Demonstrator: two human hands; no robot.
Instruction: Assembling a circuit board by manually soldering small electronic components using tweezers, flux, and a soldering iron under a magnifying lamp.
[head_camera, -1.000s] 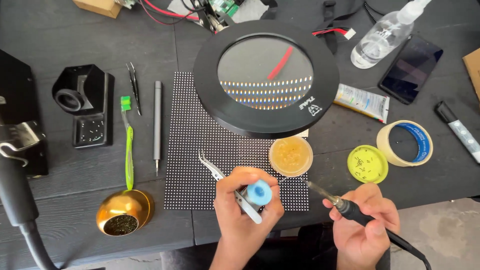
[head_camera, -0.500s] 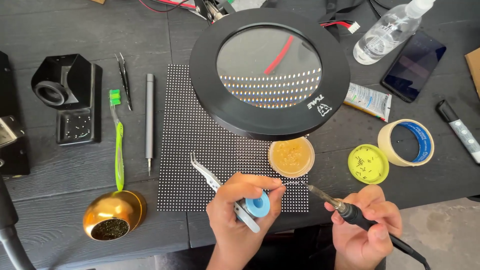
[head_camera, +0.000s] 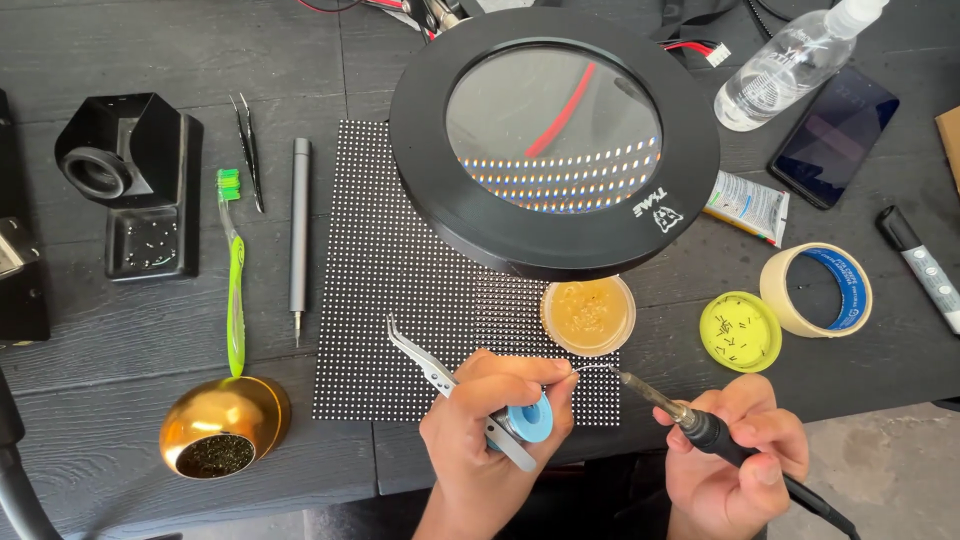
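Soldering at the tabletop's near edge.
Left hand (head_camera: 490, 440) grips blue solder spool (head_camera: 528, 420) and bent steel tweezers (head_camera: 425, 362); right hand (head_camera: 740, 465) grips black soldering iron (head_camera: 690, 420).

Two bare hands, left hand (head_camera: 480, 440) and right hand (head_camera: 735, 465), both without gloves, rings or watch. Bare wrists and forearms behind the fingers (head_camera: 520, 375), no sleeve in view. Short, unpainted nails at the fingertips.
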